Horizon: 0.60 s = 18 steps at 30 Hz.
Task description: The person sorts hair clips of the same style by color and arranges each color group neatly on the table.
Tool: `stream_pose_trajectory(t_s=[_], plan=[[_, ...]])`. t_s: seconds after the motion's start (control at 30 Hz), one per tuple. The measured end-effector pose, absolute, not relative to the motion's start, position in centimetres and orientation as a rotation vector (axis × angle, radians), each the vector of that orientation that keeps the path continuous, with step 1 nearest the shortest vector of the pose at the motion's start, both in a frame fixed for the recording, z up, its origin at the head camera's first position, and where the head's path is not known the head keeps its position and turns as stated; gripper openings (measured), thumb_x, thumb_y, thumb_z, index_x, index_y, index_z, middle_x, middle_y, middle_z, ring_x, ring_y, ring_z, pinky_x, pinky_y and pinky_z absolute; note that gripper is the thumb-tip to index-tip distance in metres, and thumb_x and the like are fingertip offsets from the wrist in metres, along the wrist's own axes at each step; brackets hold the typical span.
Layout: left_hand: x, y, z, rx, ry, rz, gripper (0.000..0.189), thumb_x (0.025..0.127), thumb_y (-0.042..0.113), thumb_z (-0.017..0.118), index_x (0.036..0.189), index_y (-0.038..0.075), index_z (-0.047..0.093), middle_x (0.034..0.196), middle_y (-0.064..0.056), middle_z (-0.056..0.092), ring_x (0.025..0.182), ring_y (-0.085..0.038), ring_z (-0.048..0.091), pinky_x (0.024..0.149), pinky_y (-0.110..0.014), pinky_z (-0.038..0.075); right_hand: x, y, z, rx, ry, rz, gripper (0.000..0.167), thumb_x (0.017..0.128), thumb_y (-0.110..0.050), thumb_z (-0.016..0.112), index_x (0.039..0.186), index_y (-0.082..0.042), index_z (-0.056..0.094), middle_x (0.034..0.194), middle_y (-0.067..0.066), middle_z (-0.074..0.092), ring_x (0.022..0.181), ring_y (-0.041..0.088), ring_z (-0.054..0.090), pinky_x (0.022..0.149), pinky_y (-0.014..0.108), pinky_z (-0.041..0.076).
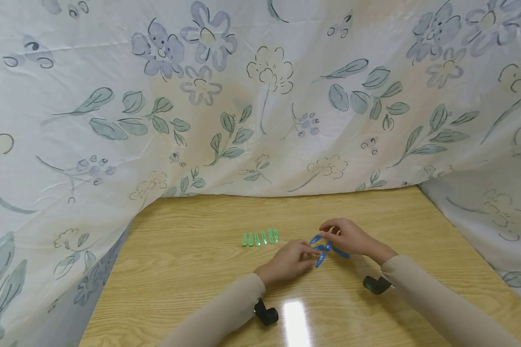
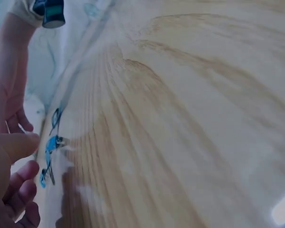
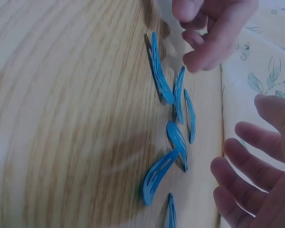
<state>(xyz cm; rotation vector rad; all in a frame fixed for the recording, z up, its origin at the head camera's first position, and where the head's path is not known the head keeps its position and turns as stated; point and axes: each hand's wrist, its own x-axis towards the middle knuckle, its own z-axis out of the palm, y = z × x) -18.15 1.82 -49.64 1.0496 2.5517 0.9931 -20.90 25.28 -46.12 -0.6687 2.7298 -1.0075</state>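
Note:
Several blue snap hair clips (image 1: 328, 246) lie loosely scattered on the wooden table between my two hands. Some overlap, as the clip (image 3: 159, 175) crossing its neighbour in the right wrist view shows. My left hand (image 1: 291, 260) is at their left, fingers loosely bent and fingertips close beside the nearest blue clip (image 1: 320, 259); whether they touch it I cannot tell. Over the far side of the group hovers my right hand (image 1: 347, 236), its fingertips near another clip (image 1: 315, 238). In the right wrist view its fingers (image 3: 247, 178) are spread and hold nothing.
Left of the blue clips, several green hair clips (image 1: 260, 237) stand side by side in a row. A floral cloth (image 1: 260, 120) hangs behind the table (image 1: 191, 270) and along its sides. Each wrist carries a black device (image 1: 267, 314).

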Motion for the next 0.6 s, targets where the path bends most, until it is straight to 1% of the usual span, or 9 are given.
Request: stream_pose_trajectory(t_s=[0.1, 0.2, 0.3, 0.43, 0.6], plan=[[-18.1, 2.3, -49.5, 1.049, 2.571, 0.948, 0.03, 0.099, 0.026, 0.066, 0.128, 0.022, 0.072, 0.116, 0.001, 0.064, 0.1, -0.008, 0.051, 0.079, -0.017, 0.041, -21.0, 25.5, -46.2, -0.669, 2.719, -1.012, 0.032, 0.102, -0.024, 0.062, 0.12, 0.001, 0.07, 0.114, 0.013, 0.073, 0.091, 0.016, 0.064, 0.074, 0.028, 0.053], [-18.2, 2.6, -49.5, 1.067, 2.587, 0.895, 0.031, 0.1, 0.028, 0.065, 0.13, 0.023, 0.071, 0.117, 0.001, 0.061, 0.103, -0.008, 0.049, 0.08, -0.016, 0.04, -21.1, 25.6, -46.3, -0.663, 2.709, -1.011, 0.032, 0.102, -0.024, 0.061, 0.121, 0.001, 0.07, 0.111, 0.013, 0.073, 0.09, 0.016, 0.065, 0.074, 0.029, 0.054], [-18.3, 2.7, -49.8, 1.108, 2.605, 0.837, 0.032, 0.1, 0.028, 0.065, 0.131, 0.024, 0.07, 0.114, 0.001, 0.06, 0.097, -0.005, 0.047, 0.076, -0.015, 0.038, -21.3, 25.7, -46.5, -0.645, 2.7, -1.015, 0.032, 0.102, -0.024, 0.062, 0.12, 0.001, 0.07, 0.108, 0.012, 0.072, 0.09, 0.017, 0.066, 0.074, 0.029, 0.055], [-18.5, 3.0, -50.3, 1.163, 2.638, 0.764, 0.031, 0.099, 0.027, 0.066, 0.13, 0.023, 0.071, 0.106, 0.002, 0.061, 0.087, -0.003, 0.042, 0.072, -0.014, 0.034, -21.4, 25.8, -46.5, -0.635, 2.7, -1.019, 0.03, 0.101, -0.022, 0.062, 0.119, 0.001, 0.07, 0.107, 0.012, 0.072, 0.09, 0.017, 0.066, 0.074, 0.029, 0.054], [-18.5, 3.1, -50.4, 1.162, 2.648, 0.739, 0.031, 0.099, 0.026, 0.067, 0.129, 0.022, 0.072, 0.102, 0.003, 0.062, 0.084, -0.002, 0.043, 0.073, -0.015, 0.034, -21.5, 25.9, -46.5, -0.631, 2.689, -1.025, 0.03, 0.101, -0.021, 0.062, 0.119, 0.001, 0.07, 0.106, 0.012, 0.072, 0.089, 0.017, 0.066, 0.073, 0.029, 0.054]])
